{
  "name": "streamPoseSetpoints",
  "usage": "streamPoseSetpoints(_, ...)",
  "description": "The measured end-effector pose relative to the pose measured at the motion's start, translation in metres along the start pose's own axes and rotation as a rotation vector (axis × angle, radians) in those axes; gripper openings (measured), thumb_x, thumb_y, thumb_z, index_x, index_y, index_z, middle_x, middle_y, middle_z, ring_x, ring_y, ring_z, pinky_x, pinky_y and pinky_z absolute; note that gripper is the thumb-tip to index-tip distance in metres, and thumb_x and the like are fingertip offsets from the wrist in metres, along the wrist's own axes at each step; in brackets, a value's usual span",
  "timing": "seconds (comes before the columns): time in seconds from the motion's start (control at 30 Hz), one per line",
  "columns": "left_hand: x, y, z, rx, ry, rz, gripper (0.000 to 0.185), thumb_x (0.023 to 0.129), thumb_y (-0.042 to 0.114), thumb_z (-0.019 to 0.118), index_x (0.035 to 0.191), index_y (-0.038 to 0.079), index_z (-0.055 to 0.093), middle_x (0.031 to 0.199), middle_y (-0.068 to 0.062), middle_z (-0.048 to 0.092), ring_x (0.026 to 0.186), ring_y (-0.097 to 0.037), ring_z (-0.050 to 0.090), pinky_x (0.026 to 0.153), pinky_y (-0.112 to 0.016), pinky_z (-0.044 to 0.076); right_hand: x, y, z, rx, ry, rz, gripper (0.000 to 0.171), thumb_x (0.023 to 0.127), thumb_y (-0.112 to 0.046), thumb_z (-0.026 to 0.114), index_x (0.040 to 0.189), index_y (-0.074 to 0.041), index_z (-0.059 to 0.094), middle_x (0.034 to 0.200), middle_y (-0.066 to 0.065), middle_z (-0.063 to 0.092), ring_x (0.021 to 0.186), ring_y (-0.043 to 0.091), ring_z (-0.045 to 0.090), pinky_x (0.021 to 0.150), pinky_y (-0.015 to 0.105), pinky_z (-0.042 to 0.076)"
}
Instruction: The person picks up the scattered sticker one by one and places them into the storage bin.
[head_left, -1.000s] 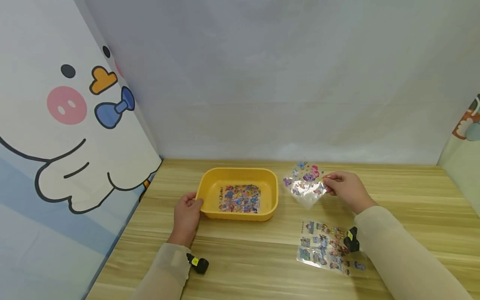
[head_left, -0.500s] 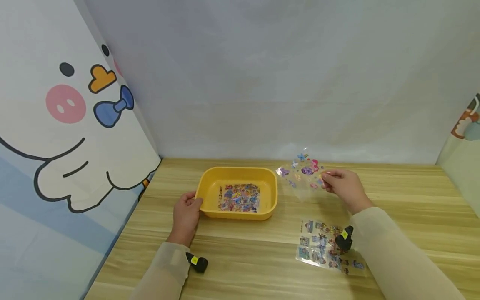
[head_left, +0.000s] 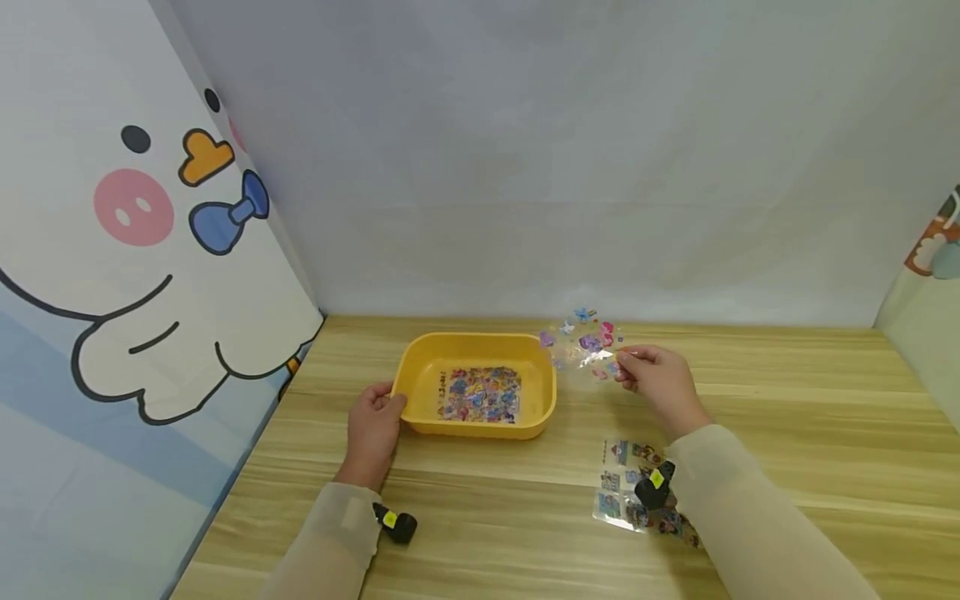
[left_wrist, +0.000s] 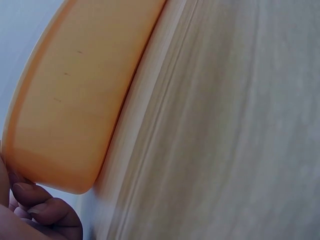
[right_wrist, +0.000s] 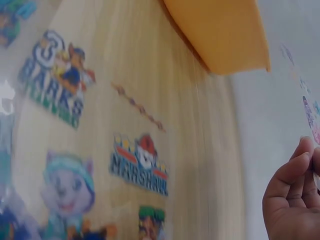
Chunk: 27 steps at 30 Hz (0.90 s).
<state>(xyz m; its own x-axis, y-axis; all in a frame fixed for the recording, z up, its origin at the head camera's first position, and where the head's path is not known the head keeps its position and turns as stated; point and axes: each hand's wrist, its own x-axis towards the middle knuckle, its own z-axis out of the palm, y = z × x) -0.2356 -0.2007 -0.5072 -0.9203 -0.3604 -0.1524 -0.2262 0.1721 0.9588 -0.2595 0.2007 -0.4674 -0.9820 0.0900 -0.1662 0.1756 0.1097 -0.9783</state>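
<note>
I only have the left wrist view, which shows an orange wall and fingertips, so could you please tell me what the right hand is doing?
Observer: The right hand pinches a clear sticker sheet in the air, beside the tray's right rim.
Operator: Thank you. Is anything inside the tray?
Observer: Yes, another sticker sheet lies flat on the floor of the yellow tray.
Operator: And where does my hand sit on it?
Observer: The left hand grips the tray's near left corner.

Light wooden table, on it a yellow tray and a cartoon sticker sheet.
</note>
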Motion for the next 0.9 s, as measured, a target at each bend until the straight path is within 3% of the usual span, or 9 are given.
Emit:
streamPoseSetpoints(0.4,0.001,-0.001,0.001,0.000,0.009,-0.006,0.034,0.097,0.016,0.062,0.130,0.005,0.060,0.090,-0.006,0.056,0.075,-0.016,0.050,0.061,-0.022,0.043,-0.001,0.003,0.030,-0.047,-0.046,-0.023,0.030,0.105,-0.017,0.060,0.123,0.007,0.065,0.108,0.017,0.070,0.083,0.010,0.066,0.079,0.027,0.057)
streamPoseSetpoints(0.9,0.002,-0.001,0.002,0.005,0.005,-0.008,0.034,0.097,0.016,0.062,0.130,0.006,0.060,0.089,-0.007,0.057,0.073,-0.017,0.050,0.060,-0.022,0.043,-0.008,-0.014,0.061,-0.062,-0.084,-0.048,0.023,0.104,-0.009,0.061,0.119,0.006,0.068,0.102,0.015,0.071,0.084,0.015,0.068,0.087,0.040,0.058)
